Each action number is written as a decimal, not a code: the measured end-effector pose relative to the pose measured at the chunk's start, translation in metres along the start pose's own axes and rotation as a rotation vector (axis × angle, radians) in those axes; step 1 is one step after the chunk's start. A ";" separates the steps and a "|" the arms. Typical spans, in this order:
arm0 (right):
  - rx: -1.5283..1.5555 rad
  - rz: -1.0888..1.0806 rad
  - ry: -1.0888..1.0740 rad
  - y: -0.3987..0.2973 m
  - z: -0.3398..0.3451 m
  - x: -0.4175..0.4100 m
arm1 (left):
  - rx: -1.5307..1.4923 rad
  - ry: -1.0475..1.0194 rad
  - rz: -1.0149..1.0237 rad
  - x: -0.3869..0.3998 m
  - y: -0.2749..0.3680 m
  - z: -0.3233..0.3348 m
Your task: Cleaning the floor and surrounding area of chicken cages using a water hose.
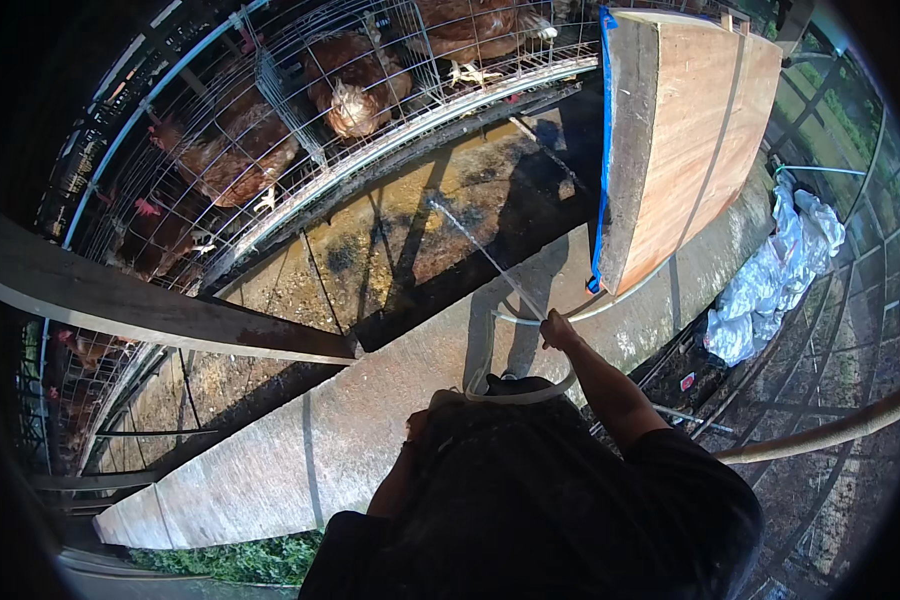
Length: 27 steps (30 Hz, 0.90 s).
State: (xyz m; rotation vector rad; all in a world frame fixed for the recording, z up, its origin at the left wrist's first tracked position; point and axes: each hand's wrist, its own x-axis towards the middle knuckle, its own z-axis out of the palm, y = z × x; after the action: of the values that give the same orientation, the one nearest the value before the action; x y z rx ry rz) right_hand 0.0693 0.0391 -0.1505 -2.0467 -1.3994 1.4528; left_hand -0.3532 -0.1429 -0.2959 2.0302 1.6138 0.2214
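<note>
My right hand [559, 331] is closed around the end of a pale hose [526, 395], with the arm stretched forward. From it a thin jet of water [487, 251] shoots up and left. The jet lands on the wet, dirty floor [420, 225] of the strip beneath wire cages [322, 150]. Bent close to my waist, my left hand [418, 425] is partly hidden by my dark shirt, and its grip is unclear. The hose loops in front of my body.
Brown hens [356, 82] stand in the cages. A wooden panel [690, 142] with a blue edge stands on the concrete walkway [262, 465]. A wooden beam [165, 307] crosses at left. Clear plastic sheeting [765, 285] and netting [832, 390] lie along the right side.
</note>
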 end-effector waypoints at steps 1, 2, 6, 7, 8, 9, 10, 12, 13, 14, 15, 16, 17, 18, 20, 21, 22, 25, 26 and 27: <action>-0.012 -0.013 0.010 0.002 -0.001 0.002 | 0.000 -0.001 0.004 0.002 0.001 -0.001; -0.011 -0.011 0.014 0.005 -0.002 0.003 | 0.030 -0.051 0.003 0.006 0.003 -0.002; -0.005 -0.046 0.006 -0.015 -0.004 -0.003 | -0.008 -0.024 0.038 -0.001 -0.006 0.003; -0.016 -0.047 0.008 -0.019 -0.005 -0.007 | -0.008 -0.025 0.038 -0.001 -0.005 0.003; -0.016 -0.046 0.007 -0.025 -0.006 -0.010 | 0.015 -0.038 0.003 -0.001 -0.004 0.003; -0.016 -0.055 0.020 -0.026 -0.007 -0.010 | 0.040 -0.050 -0.029 -0.001 -0.004 0.003; -0.017 -0.064 0.031 -0.027 -0.008 -0.011 | 0.041 -0.050 -0.030 -0.001 -0.003 0.002; -0.019 -0.059 0.032 -0.023 -0.008 -0.009 | 0.034 -0.043 -0.025 0.000 -0.002 0.001; -0.021 -0.054 0.033 -0.019 -0.008 -0.006 | 0.033 -0.043 -0.024 0.000 0.000 0.000; -0.022 -0.053 0.033 -0.015 -0.008 -0.004 | 0.058 -0.047 -0.017 0.000 0.002 0.000; -0.024 -0.024 0.018 -0.005 -0.008 0.001 | 0.084 -0.052 -0.003 0.003 0.006 -0.003; -0.029 0.003 -0.003 0.000 -0.007 0.002 | 0.083 -0.053 -0.004 0.002 0.009 -0.006; -0.029 0.004 -0.003 0.005 -0.007 0.002 | 0.031 -0.011 0.014 0.002 0.012 -0.009; -0.011 0.024 -0.011 0.008 -0.006 0.001 | -0.020 0.034 0.028 0.000 0.012 -0.010; 0.007 0.045 -0.019 0.012 -0.006 0.000 | -0.012 0.021 0.030 0.000 0.013 -0.011; 0.011 0.053 -0.028 0.015 -0.005 0.000 | -0.004 0.007 0.036 0.000 0.013 -0.011; 0.016 0.062 -0.036 0.017 -0.005 -0.001 | -0.005 0.006 0.039 0.001 0.013 -0.011; -0.018 0.091 0.016 0.015 -0.004 -0.007 | 0.015 -0.040 -0.024 0.003 0.007 -0.006; -0.019 0.089 0.012 0.011 -0.003 -0.009 | 0.017 -0.059 -0.056 0.003 0.004 -0.004; -0.010 0.076 0.033 0.012 -0.004 -0.010 | 0.017 -0.081 -0.083 0.004 0.003 -0.003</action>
State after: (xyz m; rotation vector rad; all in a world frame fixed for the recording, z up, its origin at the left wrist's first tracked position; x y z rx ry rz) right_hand 0.0787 0.0263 -0.1506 -2.1415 -1.3332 1.4378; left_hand -0.3510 -0.1390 -0.2926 1.9546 1.6502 0.0939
